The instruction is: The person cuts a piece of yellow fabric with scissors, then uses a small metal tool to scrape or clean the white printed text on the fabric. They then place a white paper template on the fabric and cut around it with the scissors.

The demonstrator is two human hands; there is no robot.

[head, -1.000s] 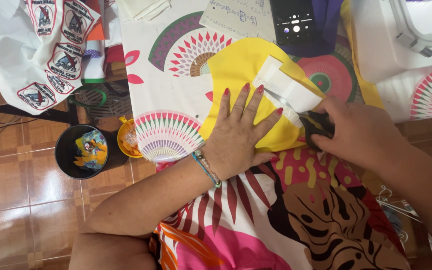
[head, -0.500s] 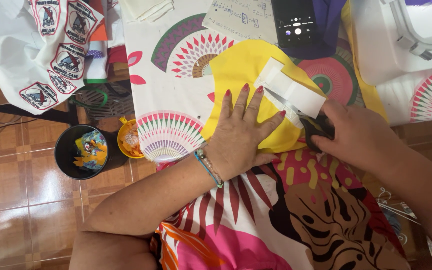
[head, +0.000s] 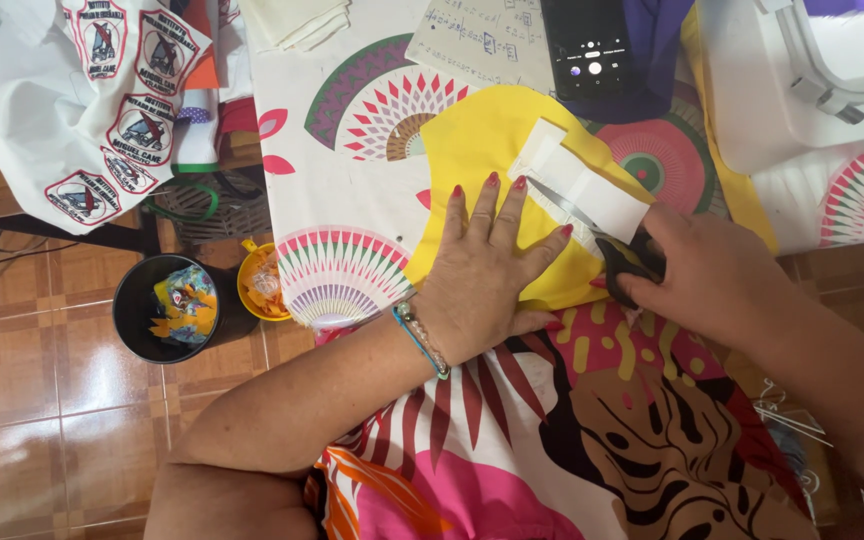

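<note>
Scissors [head: 592,228] advanced, left hand [head: 482,275] flat

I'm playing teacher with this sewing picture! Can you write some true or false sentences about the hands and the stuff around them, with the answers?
1. The left hand lies flat on the yellow fabric. True.
2. The right hand holds a pencil. False: it holds black-handled scissors.
3. The scissors cut a white strip. True.
4. The phone lies on the floor. False: it lies on the table.
5. A black bucket stands on the floor. True.
</note>
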